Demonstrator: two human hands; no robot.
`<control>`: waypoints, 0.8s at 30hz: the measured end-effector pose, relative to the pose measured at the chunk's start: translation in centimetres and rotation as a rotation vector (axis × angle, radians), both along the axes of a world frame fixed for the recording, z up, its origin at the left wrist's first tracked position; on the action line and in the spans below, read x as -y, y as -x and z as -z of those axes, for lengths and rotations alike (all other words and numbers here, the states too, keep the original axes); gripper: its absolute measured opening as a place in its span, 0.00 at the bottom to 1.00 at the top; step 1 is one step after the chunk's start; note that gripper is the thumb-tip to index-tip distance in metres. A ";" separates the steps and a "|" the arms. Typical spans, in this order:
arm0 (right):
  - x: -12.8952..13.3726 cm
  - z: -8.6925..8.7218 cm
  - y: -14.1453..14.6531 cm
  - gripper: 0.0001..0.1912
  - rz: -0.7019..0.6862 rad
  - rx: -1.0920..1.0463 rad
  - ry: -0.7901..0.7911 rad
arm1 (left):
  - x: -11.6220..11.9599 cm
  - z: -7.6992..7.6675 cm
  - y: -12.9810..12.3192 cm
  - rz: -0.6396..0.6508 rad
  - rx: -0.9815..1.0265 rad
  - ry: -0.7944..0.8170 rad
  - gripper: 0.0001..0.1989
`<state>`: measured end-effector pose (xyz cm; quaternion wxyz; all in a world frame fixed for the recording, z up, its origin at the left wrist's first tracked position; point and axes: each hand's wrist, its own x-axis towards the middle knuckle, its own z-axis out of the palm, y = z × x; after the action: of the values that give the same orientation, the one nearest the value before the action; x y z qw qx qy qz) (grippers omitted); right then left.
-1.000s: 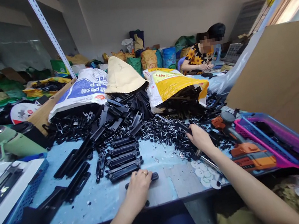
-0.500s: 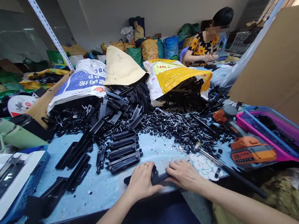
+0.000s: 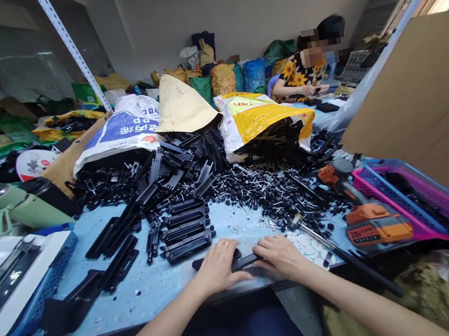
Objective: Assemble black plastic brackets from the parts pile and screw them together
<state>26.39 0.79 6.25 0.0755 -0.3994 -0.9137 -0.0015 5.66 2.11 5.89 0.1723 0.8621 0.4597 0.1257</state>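
Close to the front edge of the table, a long black plastic part (image 3: 246, 260) lies flat under both of my hands. My left hand (image 3: 219, 264) is closed over its left portion, with the thumb along the near side. My right hand (image 3: 280, 257) grips its right end with bent fingers. Much of the part is covered by my fingers. Left of it, several similar black assembled pieces (image 3: 188, 244) lie in a stacked row. A hammer (image 3: 325, 243) with a metal shaft and black grip rests just right of my right hand, beside white round discs (image 3: 307, 245).
Behind the hands spreads a heap of black-capped screws (image 3: 254, 191). Sacks of black parts stand behind it, including a yellow one (image 3: 268, 118). An orange cordless drill (image 3: 376, 223) and a pink basket (image 3: 402, 211) are at right; a blue basket (image 3: 59, 268) is left. A co-worker (image 3: 299, 79) sits beyond.
My hands stay on the black part, which has moved very slightly. The view has shifted a little. Across the table, the co-worker's hands have changed position.
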 end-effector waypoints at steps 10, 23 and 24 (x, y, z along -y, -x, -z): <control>-2.7 1.2 -1.1 0.12 0.270 -0.038 0.031 | -13.3 0.2 -6.7 -0.354 -0.132 0.007 0.15; -9.3 2.0 0.0 0.11 0.508 -0.023 0.044 | -1.3 -1.8 6.0 -0.340 0.104 -0.072 0.11; -8.7 1.8 -0.3 0.11 0.485 -0.064 0.052 | -0.4 -1.5 6.8 -0.351 0.105 -0.057 0.10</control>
<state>26.71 9.47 4.45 0.0917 -0.6086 -0.7880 0.0167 -1.13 2.53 7.40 0.1469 0.7653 0.5898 0.2117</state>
